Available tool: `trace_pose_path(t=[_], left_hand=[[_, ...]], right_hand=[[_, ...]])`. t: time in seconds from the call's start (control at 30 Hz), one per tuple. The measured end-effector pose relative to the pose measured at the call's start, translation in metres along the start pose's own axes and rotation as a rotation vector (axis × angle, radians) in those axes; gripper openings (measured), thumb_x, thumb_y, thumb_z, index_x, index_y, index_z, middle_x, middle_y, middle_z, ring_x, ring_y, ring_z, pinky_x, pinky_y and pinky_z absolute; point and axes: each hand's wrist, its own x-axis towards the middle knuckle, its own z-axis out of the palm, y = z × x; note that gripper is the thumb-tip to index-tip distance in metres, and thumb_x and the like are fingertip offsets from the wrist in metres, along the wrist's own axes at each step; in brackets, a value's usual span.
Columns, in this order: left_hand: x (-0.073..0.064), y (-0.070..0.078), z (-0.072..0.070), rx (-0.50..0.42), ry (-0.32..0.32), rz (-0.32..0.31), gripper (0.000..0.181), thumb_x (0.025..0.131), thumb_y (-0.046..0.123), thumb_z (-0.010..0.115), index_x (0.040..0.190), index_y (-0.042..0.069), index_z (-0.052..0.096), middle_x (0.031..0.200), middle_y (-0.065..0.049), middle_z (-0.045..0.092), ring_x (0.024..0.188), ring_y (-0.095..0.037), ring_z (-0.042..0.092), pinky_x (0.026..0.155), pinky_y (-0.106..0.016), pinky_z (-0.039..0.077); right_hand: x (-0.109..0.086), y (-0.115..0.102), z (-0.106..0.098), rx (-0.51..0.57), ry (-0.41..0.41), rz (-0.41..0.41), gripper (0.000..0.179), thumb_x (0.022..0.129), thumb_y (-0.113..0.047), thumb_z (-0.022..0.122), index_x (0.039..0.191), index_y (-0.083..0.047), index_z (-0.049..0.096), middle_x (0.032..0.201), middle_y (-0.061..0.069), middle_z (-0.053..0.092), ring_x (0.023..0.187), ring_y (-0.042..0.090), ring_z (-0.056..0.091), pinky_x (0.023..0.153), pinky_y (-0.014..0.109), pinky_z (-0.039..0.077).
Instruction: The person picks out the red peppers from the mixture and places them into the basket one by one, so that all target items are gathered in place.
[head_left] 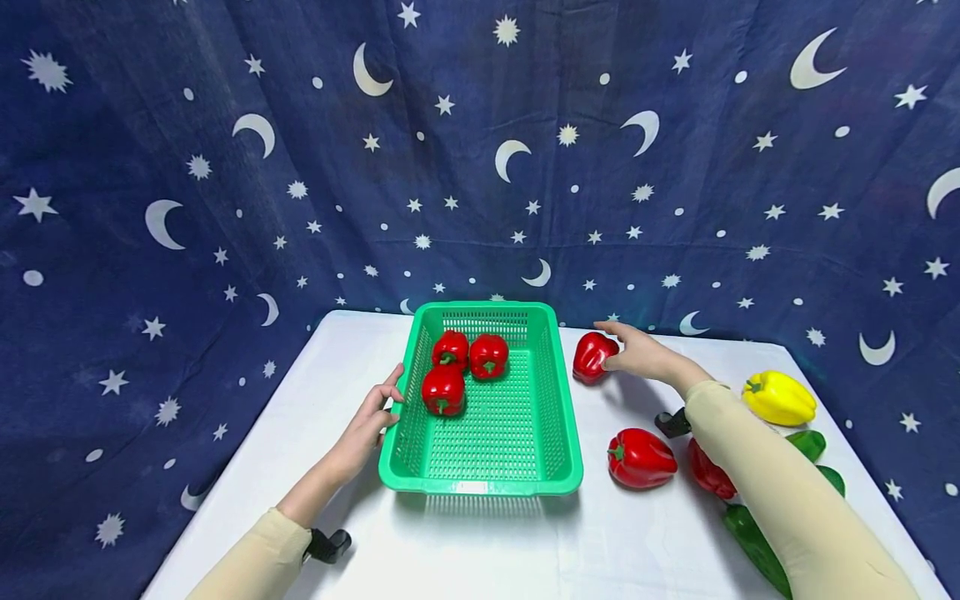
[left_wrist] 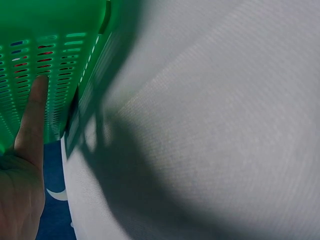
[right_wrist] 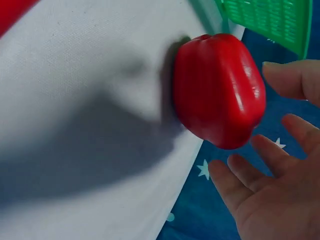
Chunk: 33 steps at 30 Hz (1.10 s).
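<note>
A green plastic basket (head_left: 480,487) stands on the white table, with several red bell peppers inside, such as one red bell pepper (head_left: 443,390) at its left. My left hand (head_left: 365,429) rests against the basket's left side; in the left wrist view a straight digit (left_wrist: 32,120) touches the slotted outer wall. Right of the basket, my right hand (head_left: 641,354) is spread beside another red bell pepper (right_wrist: 219,92) on the table. In the right wrist view its fingers (right_wrist: 245,172) and thumb are parted, with a gap between them and the pepper.
Nearer on the right lie a red bell pepper (head_left: 641,458) and another red pepper (head_left: 708,471) partly behind my right forearm. A yellow pepper (head_left: 780,397) and dark green vegetables (head_left: 753,542) lie farther right. A blue star-and-moon cloth (head_left: 480,167) hangs behind the table.
</note>
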Motion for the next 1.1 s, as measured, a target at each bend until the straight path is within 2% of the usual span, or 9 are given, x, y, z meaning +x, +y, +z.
trace_pose_path(t=[0.2,0.47,0.83,1.1], left_hand=[[0.001,-0.001,0.000,-0.010,-0.003,0.013,0.023,0.095,0.003,0.040,0.117,0.004,0.043,0.171,0.006,0.014,0.152,-0.028,0.013,0.054,-0.031,0.032],[0.002,-0.001,0.001,-0.033,0.000,0.017,0.024,0.094,0.002,0.040,0.117,0.002,0.043,0.171,0.004,0.014,0.151,-0.029,0.013,0.052,-0.031,0.031],[0.001,0.000,0.001,-0.024,0.005,0.003,0.024,0.093,0.002,0.040,0.117,0.003,0.043,0.171,0.005,0.015,0.150,-0.028,0.016,0.053,-0.029,0.030],[0.001,-0.001,0.000,-0.016,-0.002,0.004,0.023,0.094,0.002,0.040,0.117,0.003,0.043,0.171,0.005,0.014,0.148,-0.028,0.018,0.055,-0.028,0.031]], right_hand=[[0.006,0.002,0.004,-0.003,-0.056,0.027,0.084,0.081,0.003,0.059,0.159,-0.003,0.028,0.157,0.028,0.029,0.134,0.043,0.035,0.107,0.060,0.037],[0.012,0.001,0.006,-0.055,-0.079,0.019,0.079,0.082,0.006,0.058,0.156,-0.002,0.034,0.159,0.028,0.025,0.137,0.045,0.031,0.106,0.060,0.039],[0.007,0.005,0.005,-0.131,-0.042,0.004,0.070,0.088,-0.008,0.068,0.151,0.003,0.040,0.150,0.030,0.040,0.132,0.045,0.043,0.105,0.060,0.041],[-0.003,0.005,0.000,-0.208,0.008,0.116,0.075,0.086,-0.031,0.078,0.143,0.004,0.045,0.131,0.027,0.050,0.117,0.042,0.053,0.096,0.057,0.049]])
